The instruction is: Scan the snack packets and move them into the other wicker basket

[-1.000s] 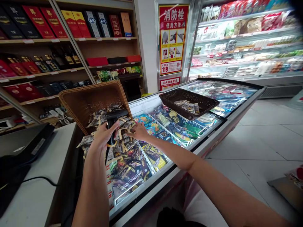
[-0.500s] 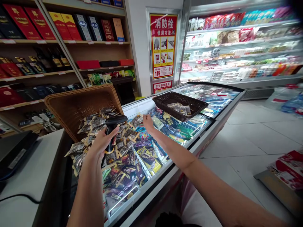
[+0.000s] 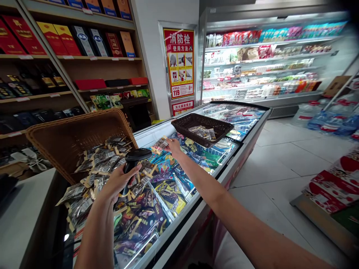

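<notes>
My left hand [image 3: 115,183] is wrapped around the grip of a black handheld barcode scanner [image 3: 138,154], its head pointing right. Between the fingertips of my right hand [image 3: 174,147] is a small clear snack packet [image 3: 159,145] with a tan edge, just right of the scanner's head. Many similar packets [image 3: 108,162] spill from a tipped tan wicker basket [image 3: 75,129] onto the freezer's glass top. A shallow dark brown basket [image 3: 179,129] with several packets in it rests on the glass beyond my right hand.
Under the glass, the chest freezer [image 3: 224,179] holds wrapped ice creams. A grey-white counter [image 3: 25,220] stands at the left. Boxed bottles [image 3: 84,41] fill shelves behind. Red cartons [image 3: 333,183] and water jugs [image 3: 307,110] sit on the floor at right.
The view has turned slightly right, so the scene sits further left. The packet in my right hand now shows clearly, raised near the scanner. My left hand keeps its hold on the scanner.
</notes>
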`<action>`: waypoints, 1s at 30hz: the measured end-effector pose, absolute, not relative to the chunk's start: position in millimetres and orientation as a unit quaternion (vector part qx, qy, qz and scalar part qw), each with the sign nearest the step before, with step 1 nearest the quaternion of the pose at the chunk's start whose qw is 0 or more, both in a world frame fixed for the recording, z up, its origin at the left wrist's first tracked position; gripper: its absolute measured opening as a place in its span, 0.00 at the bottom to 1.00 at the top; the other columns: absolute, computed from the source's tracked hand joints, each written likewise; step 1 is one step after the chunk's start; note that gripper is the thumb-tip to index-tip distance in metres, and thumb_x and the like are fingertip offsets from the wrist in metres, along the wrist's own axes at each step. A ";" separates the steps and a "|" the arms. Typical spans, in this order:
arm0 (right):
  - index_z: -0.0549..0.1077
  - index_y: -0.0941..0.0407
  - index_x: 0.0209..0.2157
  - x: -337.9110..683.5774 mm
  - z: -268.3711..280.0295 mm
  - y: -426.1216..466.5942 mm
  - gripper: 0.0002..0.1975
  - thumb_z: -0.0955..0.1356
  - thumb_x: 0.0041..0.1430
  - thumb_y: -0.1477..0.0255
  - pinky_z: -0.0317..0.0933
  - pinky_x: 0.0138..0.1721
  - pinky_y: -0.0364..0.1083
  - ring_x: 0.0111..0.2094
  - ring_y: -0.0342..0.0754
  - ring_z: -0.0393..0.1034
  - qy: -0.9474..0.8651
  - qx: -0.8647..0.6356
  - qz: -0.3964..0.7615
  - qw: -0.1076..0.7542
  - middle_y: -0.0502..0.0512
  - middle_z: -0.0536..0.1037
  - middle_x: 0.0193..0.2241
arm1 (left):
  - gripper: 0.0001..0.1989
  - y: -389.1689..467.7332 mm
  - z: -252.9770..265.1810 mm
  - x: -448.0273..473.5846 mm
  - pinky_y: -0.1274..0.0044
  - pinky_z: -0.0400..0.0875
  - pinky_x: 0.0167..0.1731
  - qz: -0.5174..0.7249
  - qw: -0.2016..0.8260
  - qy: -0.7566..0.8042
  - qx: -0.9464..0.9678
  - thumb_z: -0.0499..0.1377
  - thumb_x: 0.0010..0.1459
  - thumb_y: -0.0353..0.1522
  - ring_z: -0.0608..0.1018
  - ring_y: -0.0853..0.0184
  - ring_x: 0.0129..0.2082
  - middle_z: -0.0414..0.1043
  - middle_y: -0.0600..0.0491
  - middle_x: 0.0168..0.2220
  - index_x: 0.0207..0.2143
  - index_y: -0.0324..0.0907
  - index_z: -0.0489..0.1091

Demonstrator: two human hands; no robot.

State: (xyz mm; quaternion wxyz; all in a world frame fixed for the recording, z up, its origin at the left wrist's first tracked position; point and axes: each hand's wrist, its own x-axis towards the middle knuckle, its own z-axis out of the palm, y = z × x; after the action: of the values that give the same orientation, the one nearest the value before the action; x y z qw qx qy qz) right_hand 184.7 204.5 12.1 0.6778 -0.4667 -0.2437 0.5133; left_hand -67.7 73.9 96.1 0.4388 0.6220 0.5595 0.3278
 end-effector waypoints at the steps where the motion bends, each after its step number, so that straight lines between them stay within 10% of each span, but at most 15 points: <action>1: 0.66 0.53 0.38 184.9 12.5 204.2 0.08 0.70 0.65 0.69 0.77 0.28 0.44 0.26 0.41 0.65 -0.242 -0.473 0.511 0.676 0.47 0.67 0.29 | 0.27 73.3 96.9 -67.4 0.78 0.64 0.20 0.326 0.438 0.562 0.621 0.74 0.39 0.54 0.69 0.69 0.19 0.69 0.57 0.19 0.28 0.44 0.71; 10: 0.65 0.53 0.38 190.7 15.5 211.3 0.09 0.70 0.65 0.68 0.77 0.32 0.45 0.26 0.42 0.70 -0.208 -0.446 0.524 0.695 0.48 0.72 0.28 | 0.26 70.2 101.5 -65.1 0.77 0.60 0.18 0.340 0.420 0.570 0.619 0.74 0.37 0.53 0.67 0.68 0.18 0.67 0.56 0.16 0.24 0.44 0.70; 19: 0.57 0.50 0.34 248.0 43.3 213.9 0.11 0.66 0.63 0.64 0.74 0.38 0.43 0.39 0.44 0.75 -0.060 -0.442 0.281 0.850 0.52 0.72 0.33 | 0.28 66.4 108.8 -73.8 0.79 0.60 0.18 0.379 0.434 0.565 0.591 0.75 0.36 0.54 0.68 0.69 0.20 0.67 0.57 0.20 0.29 0.43 0.72; 24: 0.65 0.53 0.31 195.4 16.3 205.1 0.12 0.73 0.56 0.66 0.69 0.34 0.43 0.34 0.46 0.74 -0.306 -0.493 0.442 0.685 0.49 0.73 0.28 | 0.32 62.2 114.5 -75.7 0.80 0.59 0.18 0.405 0.434 0.563 0.575 0.74 0.35 0.57 0.66 0.72 0.19 0.67 0.57 0.21 0.29 0.42 0.70; 30: 0.72 0.55 0.26 117.7 -5.5 164.0 0.30 0.85 0.26 0.55 0.65 0.52 0.55 0.59 0.70 0.63 -0.654 -0.555 0.325 0.397 0.63 0.76 0.42 | 0.31 62.7 112.4 -81.6 0.81 0.58 0.18 0.396 0.433 0.572 0.573 0.73 0.39 0.57 0.67 0.72 0.19 0.66 0.58 0.19 0.30 0.42 0.69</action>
State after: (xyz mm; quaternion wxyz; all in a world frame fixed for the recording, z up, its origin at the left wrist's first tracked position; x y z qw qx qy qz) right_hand 117.7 164.0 -5.5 0.3974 -0.5552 -0.6543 0.3251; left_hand -81.6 62.7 112.4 0.4330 0.5732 0.5720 0.3960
